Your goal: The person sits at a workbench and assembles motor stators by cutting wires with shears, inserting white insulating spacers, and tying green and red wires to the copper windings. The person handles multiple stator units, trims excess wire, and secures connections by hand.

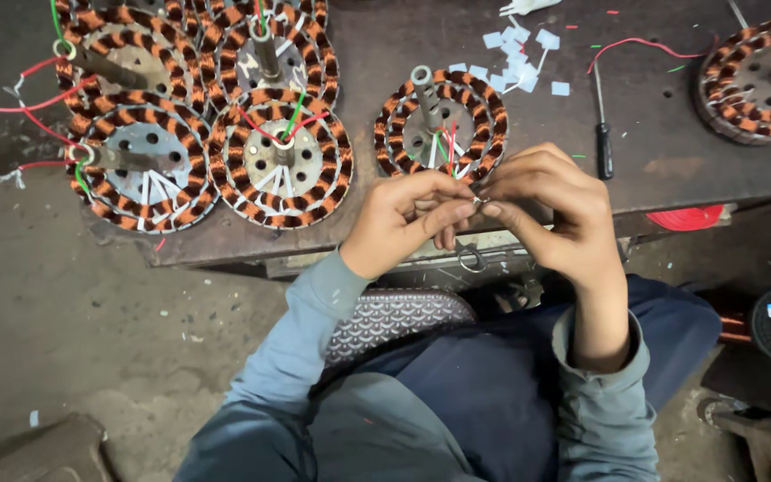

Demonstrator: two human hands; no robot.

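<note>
At the near edge of the dark metal bench (653,152), the left hand (403,223) and right hand (551,210) pinch thin wires (480,198) together beside a copper-wound stator (440,128), more stators (203,116) crowding the far-left corner above the concrete floor (64,312).

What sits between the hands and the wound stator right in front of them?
Nothing visible. Left hand and right hand meet fingertip to fingertip at the near rim of the stator, pinching its thin wire leads.

Dim, even overhead light, soft shadows, sharp centre, slight wide-angle bending and blur at edges
</note>
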